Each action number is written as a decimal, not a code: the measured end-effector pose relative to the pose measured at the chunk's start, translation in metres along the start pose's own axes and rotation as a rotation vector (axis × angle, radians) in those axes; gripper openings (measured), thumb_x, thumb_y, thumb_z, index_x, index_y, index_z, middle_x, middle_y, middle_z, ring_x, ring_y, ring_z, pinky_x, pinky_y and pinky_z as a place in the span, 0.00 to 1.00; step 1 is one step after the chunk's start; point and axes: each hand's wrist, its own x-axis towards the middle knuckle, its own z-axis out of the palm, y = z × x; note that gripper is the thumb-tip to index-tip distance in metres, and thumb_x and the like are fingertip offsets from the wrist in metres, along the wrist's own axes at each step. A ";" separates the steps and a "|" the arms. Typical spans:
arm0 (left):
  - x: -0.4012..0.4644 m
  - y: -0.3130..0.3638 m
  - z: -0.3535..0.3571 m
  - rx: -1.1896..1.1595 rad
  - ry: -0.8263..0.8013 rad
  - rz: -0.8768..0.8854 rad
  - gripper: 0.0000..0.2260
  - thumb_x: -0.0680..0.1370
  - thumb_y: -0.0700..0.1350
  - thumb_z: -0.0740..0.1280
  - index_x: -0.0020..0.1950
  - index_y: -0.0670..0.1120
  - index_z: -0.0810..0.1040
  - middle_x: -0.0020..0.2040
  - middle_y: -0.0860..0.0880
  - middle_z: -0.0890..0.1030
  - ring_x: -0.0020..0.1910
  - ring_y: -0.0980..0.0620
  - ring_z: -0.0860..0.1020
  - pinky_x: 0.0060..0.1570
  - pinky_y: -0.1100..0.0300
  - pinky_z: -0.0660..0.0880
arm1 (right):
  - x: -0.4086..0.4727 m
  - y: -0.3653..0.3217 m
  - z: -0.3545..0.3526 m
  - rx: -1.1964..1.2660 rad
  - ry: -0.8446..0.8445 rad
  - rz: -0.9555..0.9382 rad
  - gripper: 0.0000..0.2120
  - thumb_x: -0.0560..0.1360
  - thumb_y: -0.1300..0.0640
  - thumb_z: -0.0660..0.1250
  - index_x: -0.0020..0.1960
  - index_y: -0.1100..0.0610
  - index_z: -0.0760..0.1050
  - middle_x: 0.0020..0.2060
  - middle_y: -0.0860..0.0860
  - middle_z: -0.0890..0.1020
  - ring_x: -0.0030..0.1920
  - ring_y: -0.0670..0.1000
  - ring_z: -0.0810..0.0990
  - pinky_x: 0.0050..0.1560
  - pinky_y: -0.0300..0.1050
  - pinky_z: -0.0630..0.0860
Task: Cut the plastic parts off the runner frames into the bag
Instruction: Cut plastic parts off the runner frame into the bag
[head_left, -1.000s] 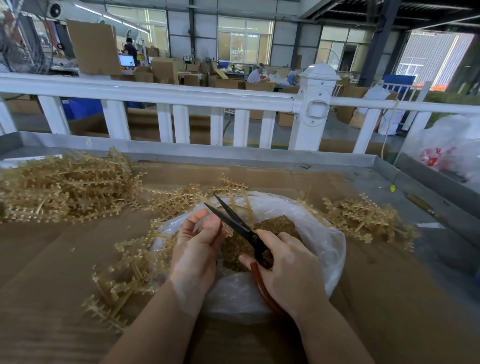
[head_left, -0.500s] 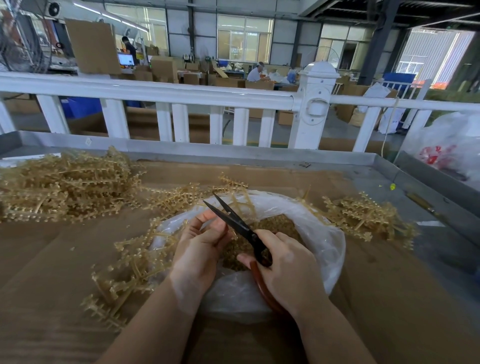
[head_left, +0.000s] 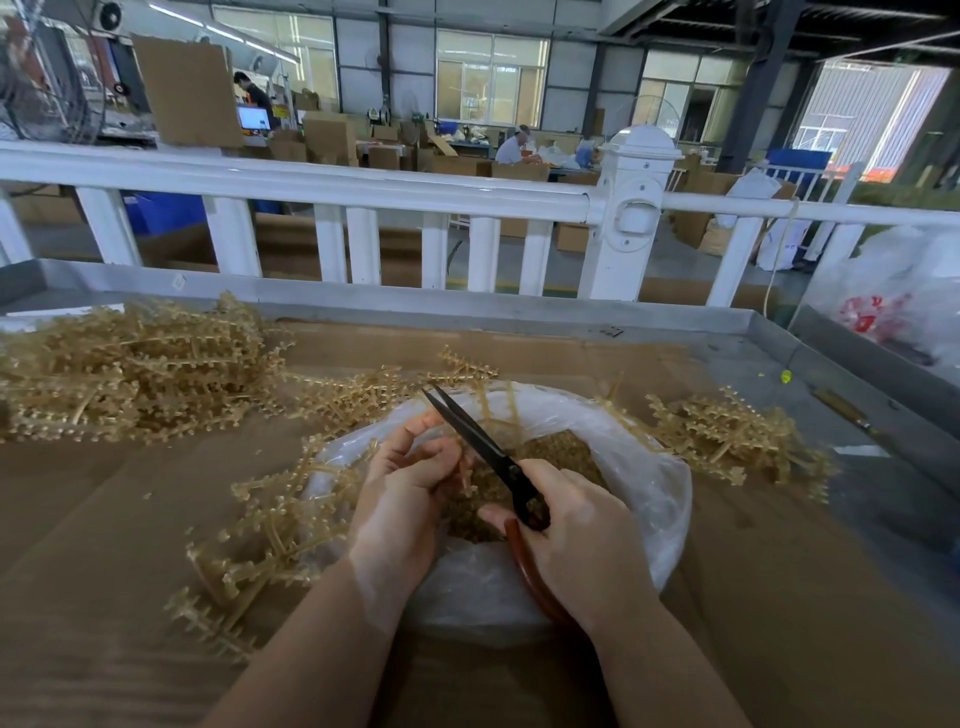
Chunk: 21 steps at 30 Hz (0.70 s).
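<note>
The right hand (head_left: 576, 545) curls round the red-brown handles of a pair of scissors (head_left: 485, 452), whose dark blades point up and to the left, slightly parted at the tips. The left hand (head_left: 410, 493) sits just left of the blades, its fingers and thumb pinching a thin amber runner frame (head_left: 464, 470) that hangs down beside the blade. Both hands work at centre frame, over the open mouth of a clear plastic bag (head_left: 654, 499), which lies on the brown cardboard-covered table (head_left: 104, 519). Inside the bag is a heap of small cut parts (head_left: 561, 452), brownish gold and too fine to tell apart.

Left of the bag and partly against it lies a loose tangle of frames (head_left: 260, 530) reaching toward the lower left. A much larger pile of frames (head_left: 124, 374) fills the middle left of the frame, and a smaller pile (head_left: 727, 431) sits to the right of the bag. The table's grey metal rim (head_left: 467, 306) runs across behind them, with a white railing (head_left: 363, 182) beyond it. At the right edge is another pale plastic sack (head_left: 904, 296) with red print, and the far background shows a workshop with cardboard boxes and people seated at benches.
</note>
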 end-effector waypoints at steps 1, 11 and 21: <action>0.000 0.000 0.000 0.003 -0.006 0.002 0.13 0.75 0.30 0.61 0.54 0.41 0.77 0.40 0.44 0.82 0.36 0.50 0.82 0.35 0.60 0.79 | 0.000 0.000 0.000 -0.006 -0.001 0.002 0.18 0.71 0.38 0.65 0.52 0.50 0.79 0.36 0.46 0.81 0.37 0.45 0.78 0.37 0.32 0.69; 0.000 -0.001 0.001 0.015 0.096 0.016 0.07 0.76 0.34 0.64 0.43 0.43 0.80 0.38 0.46 0.83 0.36 0.53 0.81 0.39 0.61 0.81 | -0.001 0.001 0.001 -0.047 0.026 0.011 0.21 0.71 0.36 0.61 0.55 0.49 0.78 0.40 0.44 0.81 0.40 0.44 0.78 0.42 0.30 0.68; 0.002 -0.001 0.002 0.044 0.111 -0.018 0.06 0.78 0.36 0.62 0.44 0.41 0.78 0.40 0.45 0.79 0.39 0.51 0.76 0.47 0.58 0.74 | -0.001 0.003 0.006 -0.137 0.024 0.005 0.19 0.71 0.37 0.66 0.55 0.49 0.78 0.38 0.45 0.80 0.39 0.47 0.78 0.38 0.34 0.70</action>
